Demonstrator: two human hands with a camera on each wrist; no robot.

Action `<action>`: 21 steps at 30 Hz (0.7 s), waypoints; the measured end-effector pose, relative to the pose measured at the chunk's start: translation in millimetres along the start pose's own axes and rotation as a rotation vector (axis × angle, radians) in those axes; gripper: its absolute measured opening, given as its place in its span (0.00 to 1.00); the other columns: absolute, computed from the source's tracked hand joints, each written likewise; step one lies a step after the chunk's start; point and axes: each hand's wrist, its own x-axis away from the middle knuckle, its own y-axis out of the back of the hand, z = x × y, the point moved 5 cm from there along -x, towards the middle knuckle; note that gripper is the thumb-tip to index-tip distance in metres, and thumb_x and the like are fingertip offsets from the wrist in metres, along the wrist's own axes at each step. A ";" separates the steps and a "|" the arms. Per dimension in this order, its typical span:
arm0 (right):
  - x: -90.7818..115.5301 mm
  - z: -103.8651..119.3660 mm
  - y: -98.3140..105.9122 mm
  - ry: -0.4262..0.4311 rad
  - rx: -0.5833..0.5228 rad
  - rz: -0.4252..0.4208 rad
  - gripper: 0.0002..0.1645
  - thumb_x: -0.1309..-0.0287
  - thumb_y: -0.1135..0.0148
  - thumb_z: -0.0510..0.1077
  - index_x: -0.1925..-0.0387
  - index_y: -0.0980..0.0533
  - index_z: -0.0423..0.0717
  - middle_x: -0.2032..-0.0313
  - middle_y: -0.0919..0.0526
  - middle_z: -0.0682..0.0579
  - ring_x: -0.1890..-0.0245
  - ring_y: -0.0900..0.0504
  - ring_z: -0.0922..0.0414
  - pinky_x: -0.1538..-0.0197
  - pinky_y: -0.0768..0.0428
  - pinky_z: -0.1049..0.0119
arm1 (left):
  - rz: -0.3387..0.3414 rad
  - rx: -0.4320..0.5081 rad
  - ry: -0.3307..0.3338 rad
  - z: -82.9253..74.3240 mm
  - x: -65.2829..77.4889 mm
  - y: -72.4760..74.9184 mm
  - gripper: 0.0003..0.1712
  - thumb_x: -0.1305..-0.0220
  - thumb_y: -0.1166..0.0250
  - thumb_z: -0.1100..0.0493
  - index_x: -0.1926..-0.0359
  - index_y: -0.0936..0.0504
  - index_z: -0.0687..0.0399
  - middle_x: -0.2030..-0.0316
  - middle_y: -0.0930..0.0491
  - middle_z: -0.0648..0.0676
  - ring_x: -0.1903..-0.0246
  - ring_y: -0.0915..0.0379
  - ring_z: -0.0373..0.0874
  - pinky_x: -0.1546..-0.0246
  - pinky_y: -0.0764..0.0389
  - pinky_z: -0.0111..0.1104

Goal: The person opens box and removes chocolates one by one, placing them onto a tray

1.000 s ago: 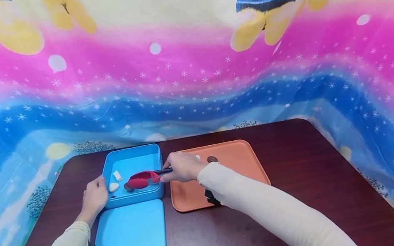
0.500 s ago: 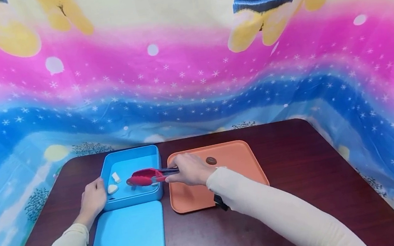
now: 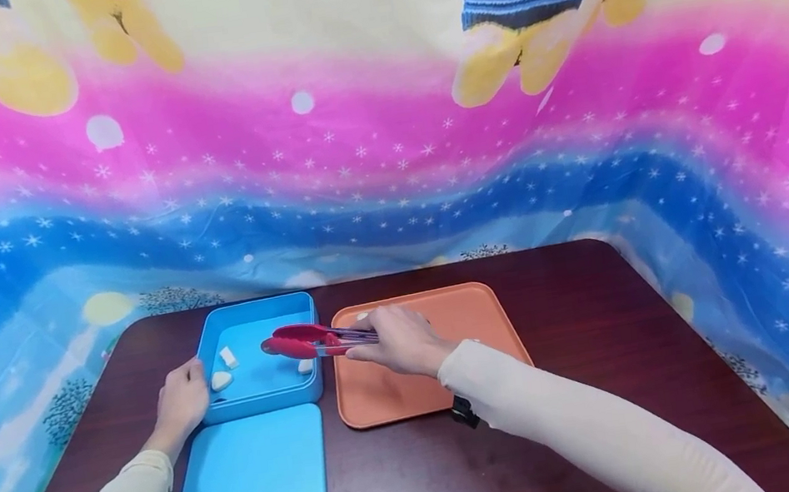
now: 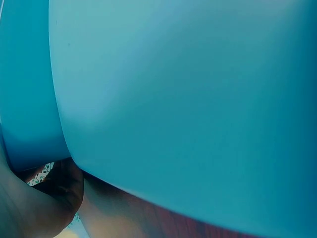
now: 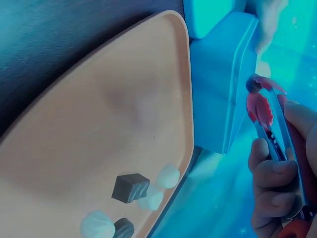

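Note:
My right hand (image 3: pixel 400 338) grips a pair of red-tipped tongs (image 3: pixel 302 342). Between the tong tips a dark brown piece (image 5: pixel 253 83), like a chocolate, is pinched. The tips hang over the right half of the blue box (image 3: pixel 265 403). My left hand (image 3: pixel 184 395) holds that box at its left wall, near the front corner; some of its fingers are hidden. Inside the box lie white pieces (image 3: pixel 221 380), two at the left and one by the right wall. Beyond the right hand, the orange tray (image 3: pixel 467 307) carries dark brown chocolates (image 5: pixel 131 188) and white pieces (image 5: pixel 97 225).
A flat blue lid (image 3: pixel 254 484) lies on the table in front of the box. The dark red-brown table (image 3: pixel 568 297) extends right of the tray. Behind it hangs a printed cloth (image 3: pixel 382 155). My right forearm crosses the tray's front right corner.
My right hand has moved the tongs up and to the right with the dark piece, from low in the box toward its right wall. The left hand stays at the box.

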 end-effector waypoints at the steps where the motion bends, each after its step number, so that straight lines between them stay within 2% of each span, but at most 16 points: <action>1: 1.9 -1.2 0.9 0.007 -0.005 -0.005 0.23 0.39 0.32 0.63 0.47 0.15 0.60 0.72 0.18 0.61 0.76 0.27 0.60 0.76 0.33 0.69 | 0.000 0.001 -0.002 0.3 0.0 0.1 0.39 0.19 0.77 0.43 0.22 0.53 0.66 0.24 0.50 0.75 0.26 0.52 0.75 0.29 0.44 0.67; 8: 19.1 -14.7 11.0 0.011 -0.084 -0.047 0.25 0.38 0.31 0.60 0.43 0.17 0.57 0.72 0.18 0.59 0.76 0.26 0.61 0.75 0.29 0.68 | 0.007 0.004 -0.004 1.1 0.3 1.3 0.40 0.20 0.77 0.42 0.21 0.54 0.66 0.24 0.51 0.75 0.26 0.54 0.75 0.28 0.46 0.67; 14: 36.7 -30.0 19.4 -0.020 -0.096 -0.084 0.27 0.39 0.30 0.59 0.41 0.18 0.57 0.70 0.15 0.59 0.78 0.26 0.61 0.77 0.28 0.68 | 0.014 0.004 -0.012 1.9 0.9 1.3 0.39 0.19 0.77 0.43 0.21 0.54 0.66 0.24 0.51 0.76 0.26 0.53 0.76 0.29 0.45 0.68; 18: 48.8 -41.4 25.8 -0.067 -0.108 -0.100 0.30 0.40 0.29 0.58 0.38 0.20 0.57 0.64 0.12 0.57 0.78 0.26 0.61 0.78 0.29 0.67 | 0.021 0.004 -0.013 2.0 0.2 1.5 0.40 0.19 0.77 0.42 0.21 0.54 0.65 0.25 0.50 0.76 0.27 0.52 0.76 0.29 0.44 0.68; 21: 57.6 -49.4 30.1 -0.075 -0.114 -0.113 0.29 0.41 0.28 0.57 0.39 0.19 0.56 0.62 0.12 0.57 0.76 0.25 0.61 0.76 0.28 0.68 | 0.027 0.005 -0.011 1.7 -0.2 1.0 0.39 0.19 0.77 0.42 0.21 0.54 0.65 0.24 0.50 0.76 0.26 0.53 0.76 0.29 0.45 0.68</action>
